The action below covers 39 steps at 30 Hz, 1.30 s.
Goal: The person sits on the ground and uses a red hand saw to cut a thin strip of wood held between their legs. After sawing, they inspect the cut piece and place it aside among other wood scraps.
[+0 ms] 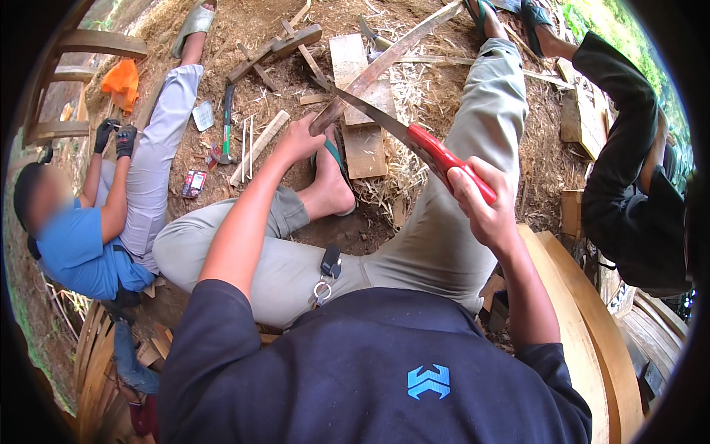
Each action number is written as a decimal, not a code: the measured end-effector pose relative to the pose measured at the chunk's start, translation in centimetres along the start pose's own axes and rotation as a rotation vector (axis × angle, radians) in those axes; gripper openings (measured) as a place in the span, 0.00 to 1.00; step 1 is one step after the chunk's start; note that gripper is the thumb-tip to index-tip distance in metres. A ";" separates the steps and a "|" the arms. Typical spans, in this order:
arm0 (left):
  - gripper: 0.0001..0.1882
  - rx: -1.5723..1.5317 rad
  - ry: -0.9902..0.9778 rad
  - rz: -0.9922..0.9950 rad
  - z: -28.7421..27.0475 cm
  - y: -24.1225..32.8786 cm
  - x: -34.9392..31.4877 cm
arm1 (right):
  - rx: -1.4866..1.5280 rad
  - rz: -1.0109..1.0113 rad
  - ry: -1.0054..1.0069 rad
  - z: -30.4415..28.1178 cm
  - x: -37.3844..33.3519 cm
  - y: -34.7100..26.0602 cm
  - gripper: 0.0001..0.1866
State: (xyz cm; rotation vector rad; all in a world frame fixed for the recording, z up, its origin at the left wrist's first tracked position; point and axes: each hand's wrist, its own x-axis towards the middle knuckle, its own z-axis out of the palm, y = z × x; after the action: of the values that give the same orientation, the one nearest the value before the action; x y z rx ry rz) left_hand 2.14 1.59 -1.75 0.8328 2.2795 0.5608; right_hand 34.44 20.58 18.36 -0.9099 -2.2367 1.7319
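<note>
My left hand (pixel 299 140) is closed around the near end of a long, narrow wooden strip (pixel 399 52), which slants away to the upper right toward my outstretched foot. My right hand (pixel 482 194) grips the red handle of a saw (pixel 384 122) with a long, dark, tapering blade; its teeth are too small to make out. The blade lies across the strip just beyond my left hand, its narrow tip reaching past the far left side. Beneath the strip, pale board pieces (pixel 364 152) lie on the ground between my legs.
A hammer (pixel 227 126), crossed wooden pieces (pixel 274 52) and a small red box (pixel 194 183) lie left among shavings. A gloved person in blue (pixel 81 244) sits at left; another person's dark-clothed legs (pixel 621 148) are at right. Curved planks (pixel 584 325) stand beside my right hip.
</note>
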 end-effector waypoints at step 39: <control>0.20 -0.004 0.017 -0.061 0.5 0.7 -0.6 | -0.052 0.130 -0.068 -0.9 3.5 -6.4 0.18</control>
State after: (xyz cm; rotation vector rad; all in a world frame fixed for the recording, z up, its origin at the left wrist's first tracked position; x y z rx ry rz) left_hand 3.13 1.74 -1.39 0.7566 2.3099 0.5464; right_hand 29.77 22.38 23.76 -1.0449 -2.3229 1.7930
